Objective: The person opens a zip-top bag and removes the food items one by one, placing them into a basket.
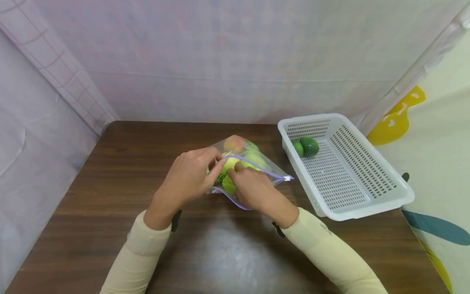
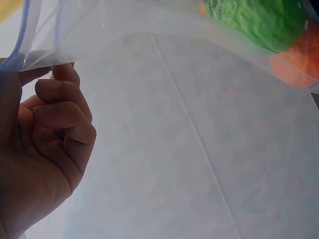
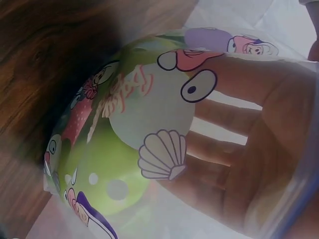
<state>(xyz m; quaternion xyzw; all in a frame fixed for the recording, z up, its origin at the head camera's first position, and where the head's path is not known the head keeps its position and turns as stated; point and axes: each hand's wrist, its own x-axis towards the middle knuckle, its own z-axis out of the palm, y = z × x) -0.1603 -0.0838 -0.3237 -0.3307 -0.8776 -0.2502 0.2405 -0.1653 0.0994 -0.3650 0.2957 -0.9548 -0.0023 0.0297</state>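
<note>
A clear zip bag [image 1: 272, 166] with purple zip edges lies open on the table, its white slider [image 1: 287, 178] at the right corner. Thumb and fingers of my left hand [image 1: 191, 173] pinch the bag's mouth on its left side. My right hand [image 1: 253, 188] reaches inside the mouth, fingertips against a yellow-green fruit [image 1: 230, 163]. Through the printed plastic, the right wrist view shows its fingers [image 3: 214, 149] extended and spread beside a round green fruit [image 3: 107, 169]. Also in the bag are an orange-red fruit [image 1: 233, 144] and a wrinkled green item [image 2: 264, 20].
To the right stands a white slotted basket [image 1: 371, 215] holding two dark green fruits [image 1: 309, 146] at its left end. The brown wooden table [image 1: 121, 163] meets a pale cloth backdrop [image 1: 220, 61] at the back. Patterned cloth hangs along the right side.
</note>
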